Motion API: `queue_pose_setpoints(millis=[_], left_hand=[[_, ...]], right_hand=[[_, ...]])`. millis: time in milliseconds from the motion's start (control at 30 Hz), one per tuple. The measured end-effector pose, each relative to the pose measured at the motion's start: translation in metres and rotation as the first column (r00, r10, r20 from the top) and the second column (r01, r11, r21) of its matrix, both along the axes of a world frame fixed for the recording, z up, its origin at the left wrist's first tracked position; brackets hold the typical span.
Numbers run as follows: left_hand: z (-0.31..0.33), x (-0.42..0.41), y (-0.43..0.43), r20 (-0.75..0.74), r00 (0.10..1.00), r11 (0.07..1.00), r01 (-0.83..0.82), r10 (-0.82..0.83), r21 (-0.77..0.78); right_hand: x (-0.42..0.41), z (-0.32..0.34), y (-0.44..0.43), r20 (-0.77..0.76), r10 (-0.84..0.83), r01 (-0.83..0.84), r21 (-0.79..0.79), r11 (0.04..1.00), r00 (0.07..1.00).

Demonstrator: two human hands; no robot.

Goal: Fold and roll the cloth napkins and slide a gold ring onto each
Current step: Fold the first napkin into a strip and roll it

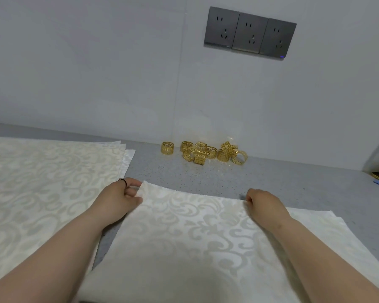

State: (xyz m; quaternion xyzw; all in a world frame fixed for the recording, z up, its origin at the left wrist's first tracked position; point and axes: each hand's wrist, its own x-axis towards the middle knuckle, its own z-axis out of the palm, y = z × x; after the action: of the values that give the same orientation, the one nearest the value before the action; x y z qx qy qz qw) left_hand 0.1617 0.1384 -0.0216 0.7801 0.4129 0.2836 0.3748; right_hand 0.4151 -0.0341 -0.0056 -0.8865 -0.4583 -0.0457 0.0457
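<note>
One napkin (184, 232) lay on the bench (293, 182) right in front, its far edge running left-right and facing the wall. Left hand (120, 197) and right hand (263, 202) each pinched a far corner of the top layer. Folding step, I'd judge; next needed edges aligned, then rolling. Gold rings (206, 153) sat piled by the wall.

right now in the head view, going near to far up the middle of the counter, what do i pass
napkin → left hand and right hand gripping its far corners → pile of gold rings → wall sockets
</note>
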Motion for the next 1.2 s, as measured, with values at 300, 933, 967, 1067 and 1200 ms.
queue_pose_setpoints(millis=[300,933,967,1067,1200], left_hand=[[0.011,-0.002,-0.011,-0.097,0.995,0.994,0.030,-0.020,0.106],[-0.011,-0.001,-0.151,-0.785,0.604,0.621,0.670,-0.138,0.407],[-0.006,-0.003,-0.153,-0.808,0.563,0.641,0.687,-0.172,0.342],[-0.009,0.002,-0.150,-0.676,0.662,0.640,0.680,-0.324,0.359],[-0.010,-0.005,-0.137,-0.721,0.630,0.746,0.620,-0.289,0.242]], right_hand=[[0.003,-0.010,-0.002,0.037,-0.033,0.032,0.032,0.999,0.999],[-0.112,-0.004,-0.041,-0.162,0.173,-0.182,-0.046,0.982,0.972],[-0.119,-0.007,-0.047,-0.188,0.185,-0.199,-0.054,0.979,0.965],[-0.122,-0.015,-0.066,-0.218,0.150,-0.164,-0.048,0.985,0.964],[-0.100,-0.015,-0.101,-0.249,-0.014,-0.019,-0.128,0.992,0.969]])
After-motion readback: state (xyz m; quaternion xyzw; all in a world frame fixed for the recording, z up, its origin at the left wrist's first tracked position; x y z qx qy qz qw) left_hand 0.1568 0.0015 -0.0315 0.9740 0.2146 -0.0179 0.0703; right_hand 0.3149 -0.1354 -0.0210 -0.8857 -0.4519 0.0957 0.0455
